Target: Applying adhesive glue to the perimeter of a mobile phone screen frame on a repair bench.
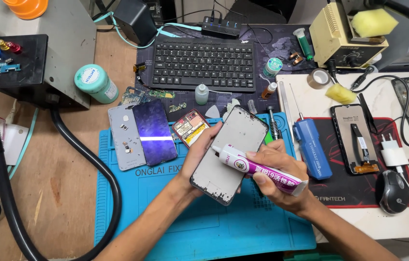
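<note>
Two hands work over one blue mat (pixel 166 212) on the worktop (pixel 64 183). The left hand (pixel 198 154) holds one grey phone frame (pixel 227 153), fingers wrapped behind its left edge and thumb at the side. The frame sits above the middle of the mat, bare inner side up, its long axis running from 7 o'clock to 1 o'clock, top end toward the keyboard (pixel 200 64). The right hand (pixel 277 176) has its fingers closed round one glue tube (pixel 257 168), white and purple. The tube lies across the frame's right half, long axis from 4 o'clock to 10 o'clock, nozzle pointing to 10 o'clock and resting on the frame's surface.

At 10 o'clock from the frame lie one dark screen (pixel 155 131), one grey back cover (pixel 123 137) and one opened phone (pixel 191 126). At 3 o'clock there is one blue tool case (pixel 313 147), then one red-edged mat (pixel 359 193) carrying one more phone screen (pixel 357 139), and one mouse (pixel 392 192). One teal jar (pixel 96 83) stands at 10 o'clock, farther off.
</note>
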